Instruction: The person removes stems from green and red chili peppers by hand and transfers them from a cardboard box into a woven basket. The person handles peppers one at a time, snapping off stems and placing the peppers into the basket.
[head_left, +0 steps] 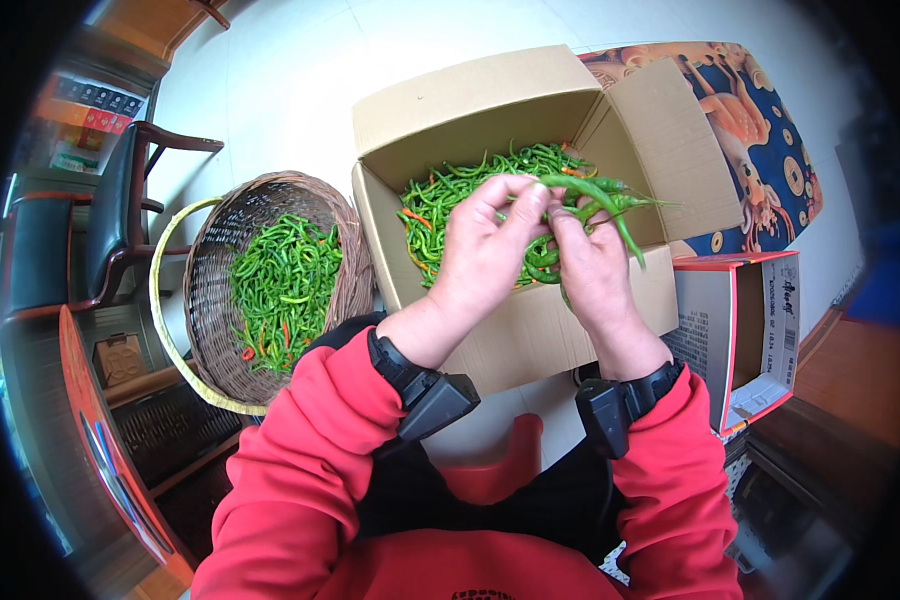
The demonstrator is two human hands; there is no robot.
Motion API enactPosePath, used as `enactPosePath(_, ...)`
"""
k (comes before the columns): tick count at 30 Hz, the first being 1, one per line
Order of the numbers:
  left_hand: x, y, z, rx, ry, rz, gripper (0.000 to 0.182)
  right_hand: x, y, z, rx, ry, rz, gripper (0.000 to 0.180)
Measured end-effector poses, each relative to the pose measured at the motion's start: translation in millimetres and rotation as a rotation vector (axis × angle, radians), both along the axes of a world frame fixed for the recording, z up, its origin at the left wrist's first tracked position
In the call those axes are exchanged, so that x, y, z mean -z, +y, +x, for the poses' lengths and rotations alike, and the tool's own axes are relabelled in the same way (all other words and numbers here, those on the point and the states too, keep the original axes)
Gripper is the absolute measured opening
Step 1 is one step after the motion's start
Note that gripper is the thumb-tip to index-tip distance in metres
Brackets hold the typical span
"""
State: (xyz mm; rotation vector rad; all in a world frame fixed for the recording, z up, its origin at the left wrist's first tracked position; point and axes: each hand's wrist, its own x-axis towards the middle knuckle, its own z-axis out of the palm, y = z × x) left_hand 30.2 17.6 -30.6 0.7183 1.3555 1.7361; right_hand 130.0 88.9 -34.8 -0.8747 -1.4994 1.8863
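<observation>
Above an opened cardboard box [476, 75], my left hand [499, 225] pinches a long green chili pepper [589, 191] between thumb and fingers. Close beside it, my right hand [592, 259] is closed around several green chili peppers [544, 266], whose tips and stems stick out past the fingers. Both thumbs nearly meet. Inside the box lies a heap of green chili peppers [450, 191] with a few orange ones among them. To the left a brown wicker basket [210, 300] with a pale yellow handle holds more peppers [289, 281], mostly green with some red.
A black-seated wooden chair [112, 210] stands at the left. Right of the box are a smaller opened carton [709, 337] bearing writing and a patterned mat [776, 150] with a deer picture. A red plastic stool [495, 472] shows between my legs, over the pale tiled floor [292, 90].
</observation>
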Motion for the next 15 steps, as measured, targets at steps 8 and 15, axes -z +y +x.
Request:
enactPosePath(8,-0.2,-1.8,-6.9,-0.071,-0.295,-0.019,0.017,-8.3,-0.2,-3.7,0.159,0.162,-0.298,0.017)
enactPosePath(15,-0.7,-4.5,-13.8,0.213,0.06,-0.309,0.017,-15.5,4.8,2.3,0.101,0.224,-0.379,0.017)
